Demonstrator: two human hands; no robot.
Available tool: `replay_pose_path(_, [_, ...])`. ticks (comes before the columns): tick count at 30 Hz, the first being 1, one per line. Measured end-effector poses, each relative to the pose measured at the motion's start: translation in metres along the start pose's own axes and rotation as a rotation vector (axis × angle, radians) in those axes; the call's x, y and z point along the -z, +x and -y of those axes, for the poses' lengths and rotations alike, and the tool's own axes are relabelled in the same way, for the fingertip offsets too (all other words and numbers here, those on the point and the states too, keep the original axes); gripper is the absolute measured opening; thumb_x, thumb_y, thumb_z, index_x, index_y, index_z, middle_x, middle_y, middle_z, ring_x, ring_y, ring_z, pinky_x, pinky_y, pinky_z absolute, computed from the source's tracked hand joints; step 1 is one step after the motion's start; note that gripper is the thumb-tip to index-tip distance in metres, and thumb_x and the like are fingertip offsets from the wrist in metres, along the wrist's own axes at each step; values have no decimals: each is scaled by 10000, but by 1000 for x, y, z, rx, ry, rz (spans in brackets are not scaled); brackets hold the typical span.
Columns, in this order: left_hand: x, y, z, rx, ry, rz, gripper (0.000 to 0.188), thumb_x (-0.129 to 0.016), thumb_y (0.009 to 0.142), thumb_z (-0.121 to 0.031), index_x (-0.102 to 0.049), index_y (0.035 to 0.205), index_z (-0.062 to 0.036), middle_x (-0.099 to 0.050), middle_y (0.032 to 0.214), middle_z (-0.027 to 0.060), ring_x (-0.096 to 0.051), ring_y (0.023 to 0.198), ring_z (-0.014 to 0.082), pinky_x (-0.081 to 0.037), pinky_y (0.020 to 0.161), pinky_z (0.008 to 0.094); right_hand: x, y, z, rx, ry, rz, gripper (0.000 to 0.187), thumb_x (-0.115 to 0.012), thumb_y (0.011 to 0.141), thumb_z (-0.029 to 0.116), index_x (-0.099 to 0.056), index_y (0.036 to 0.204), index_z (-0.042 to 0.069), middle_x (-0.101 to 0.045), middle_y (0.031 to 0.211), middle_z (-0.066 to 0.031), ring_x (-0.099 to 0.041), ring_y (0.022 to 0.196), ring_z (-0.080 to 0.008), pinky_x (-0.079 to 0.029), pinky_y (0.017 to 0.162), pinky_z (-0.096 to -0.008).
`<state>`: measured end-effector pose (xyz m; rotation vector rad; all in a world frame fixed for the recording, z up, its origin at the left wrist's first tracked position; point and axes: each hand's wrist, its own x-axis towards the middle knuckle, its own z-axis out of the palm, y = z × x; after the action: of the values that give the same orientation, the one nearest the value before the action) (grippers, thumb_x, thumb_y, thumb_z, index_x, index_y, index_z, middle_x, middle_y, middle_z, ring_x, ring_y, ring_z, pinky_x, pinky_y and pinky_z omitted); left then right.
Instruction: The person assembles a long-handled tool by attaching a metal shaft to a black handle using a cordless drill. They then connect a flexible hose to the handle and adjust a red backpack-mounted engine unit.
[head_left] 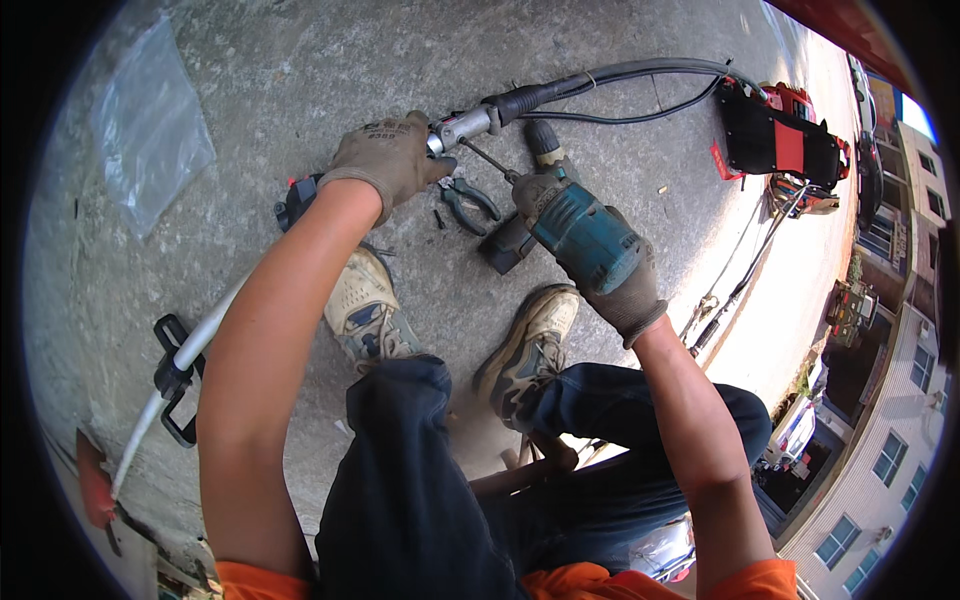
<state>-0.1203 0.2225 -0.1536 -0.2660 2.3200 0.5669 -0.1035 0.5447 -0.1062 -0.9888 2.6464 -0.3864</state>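
Note:
My left hand (385, 160), in a grey-brown work glove, is closed around a silver metal fitting (463, 128) at the end of a black flexible hose (545, 94). A teal power drill (588, 232) is gripped in my gloved right hand (634, 295). Its long thin bit (485, 157) reaches up to the fitting; whether the tip touches or sits inside cannot be made out. On the ground between my hands lie dark-handled pliers (470, 206). Partly behind the teal drill rests a second cordless drill (510, 242).
A clear plastic bag (152, 130) lies at the left. A white pole (210, 325) with a black handle (173, 380) runs down the left side. At the right stands a red and black backpack unit (785, 148), joined to the hose. My shoes (368, 305) are close below the pliers.

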Motion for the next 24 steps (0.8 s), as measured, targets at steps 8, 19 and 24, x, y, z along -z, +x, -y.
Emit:
replay_pose_path(8, [-4,5,-3,-28,9,25,755,-671,970,-655,-472,1537,-197,-676,1374,176,-714,1219,374,-484,1126,524,-60,-25,16,-43,217,-143,455,-769,930,198,-696,1375,140,-727,1295,-117,-701,1189,-361,-554,1033,-454])
replay_pose_path(19, [3,19,20,-71,-587,43,514,-706,999,-426,-722,1329,-32,-766,1102,119,-708,978,211,-550,870,361,-84,-27,56,-648,1103,-289,343,-821,943,113,-742,1273,66,-774,1111,-54,-736,966,-198,-597,839,-334])
replay_pose_path(24, [11,21,16,-70,-605,106,470,-692,1014,-356,-702,1359,-38,-751,1129,161,-713,958,216,-566,874,366,-113,-34,74,-899,1869,-260,331,-761,998,140,-702,1299,16,-735,1133,-65,-688,910,-177,-592,807,-341])
